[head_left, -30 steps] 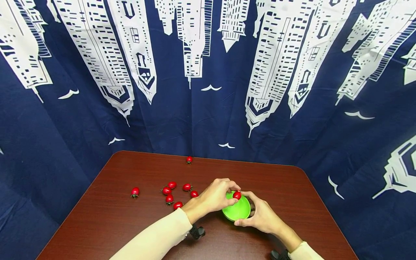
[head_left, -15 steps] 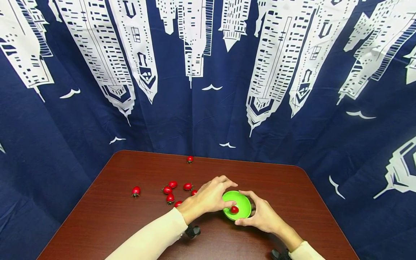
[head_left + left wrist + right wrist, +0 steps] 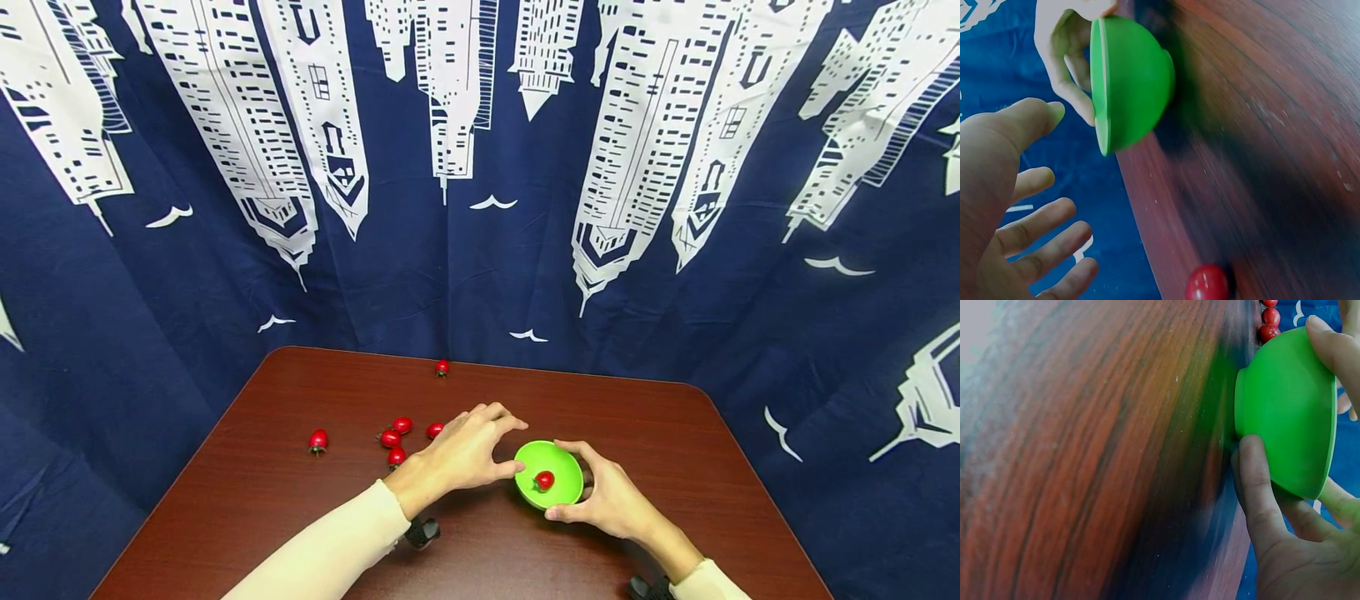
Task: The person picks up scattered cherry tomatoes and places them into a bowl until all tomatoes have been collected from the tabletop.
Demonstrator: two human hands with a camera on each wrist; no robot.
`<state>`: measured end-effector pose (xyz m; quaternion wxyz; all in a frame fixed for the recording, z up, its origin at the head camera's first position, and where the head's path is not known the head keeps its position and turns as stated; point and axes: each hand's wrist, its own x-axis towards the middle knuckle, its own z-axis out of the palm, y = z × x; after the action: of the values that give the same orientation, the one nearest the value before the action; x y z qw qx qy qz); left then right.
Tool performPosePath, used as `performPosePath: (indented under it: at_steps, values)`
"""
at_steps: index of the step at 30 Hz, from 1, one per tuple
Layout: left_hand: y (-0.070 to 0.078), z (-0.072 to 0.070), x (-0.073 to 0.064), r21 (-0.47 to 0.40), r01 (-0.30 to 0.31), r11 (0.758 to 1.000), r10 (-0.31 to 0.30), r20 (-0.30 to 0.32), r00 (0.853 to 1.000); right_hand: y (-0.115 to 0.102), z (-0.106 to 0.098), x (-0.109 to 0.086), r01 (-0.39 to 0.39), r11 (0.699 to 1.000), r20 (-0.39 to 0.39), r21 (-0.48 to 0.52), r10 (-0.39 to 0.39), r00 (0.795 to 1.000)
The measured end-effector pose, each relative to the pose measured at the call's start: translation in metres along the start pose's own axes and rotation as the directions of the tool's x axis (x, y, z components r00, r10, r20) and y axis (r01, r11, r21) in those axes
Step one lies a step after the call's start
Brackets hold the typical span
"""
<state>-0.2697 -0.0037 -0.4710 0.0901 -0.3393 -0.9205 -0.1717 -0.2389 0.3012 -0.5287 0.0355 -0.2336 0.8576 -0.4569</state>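
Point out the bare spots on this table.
Bare: the table's right part beyond the right hand, and the near-left corner. Crowded: the cherry tomatoes left of the left hand and the green bowl.

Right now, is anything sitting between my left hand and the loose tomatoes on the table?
Nothing visible. The left hand hovers open beside the green bowl, and the nearest loose tomatoes lie just past its knuckles on bare table.

table (image 3: 675,433): dark wood | backdrop (image 3: 480,267): navy cloth, white skyscraper and bird print
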Motion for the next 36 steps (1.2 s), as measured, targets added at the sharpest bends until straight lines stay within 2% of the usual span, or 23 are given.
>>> performPosePath:
  at_steps: [9,15,24,36]
  values:
    - [-0.023,-0.009,-0.016,0.010,0.043,0.999,-0.043,0.041,0.998,0.001,0.000,-0.002,-0.007,1.000,-0.007,0.011,0.007,1.000]
    - [-0.041,-0.014,-0.024,-0.020,0.077,0.997,-0.076,0.051,0.996,-0.001,-0.001,-0.001,-0.016,1.000,-0.006,-0.004,0.016,1.000]
    - [-0.071,-0.017,-0.034,-0.039,0.143,0.989,-0.139,0.087,0.986,-0.002,-0.001,0.001,-0.023,1.000,0.007,0.003,0.023,1.000]
    - [-0.098,-0.022,-0.033,-0.081,0.133,0.988,-0.118,0.165,0.979,-0.002,-0.002,0.000,-0.015,1.000,0.012,-0.003,0.015,1.000]
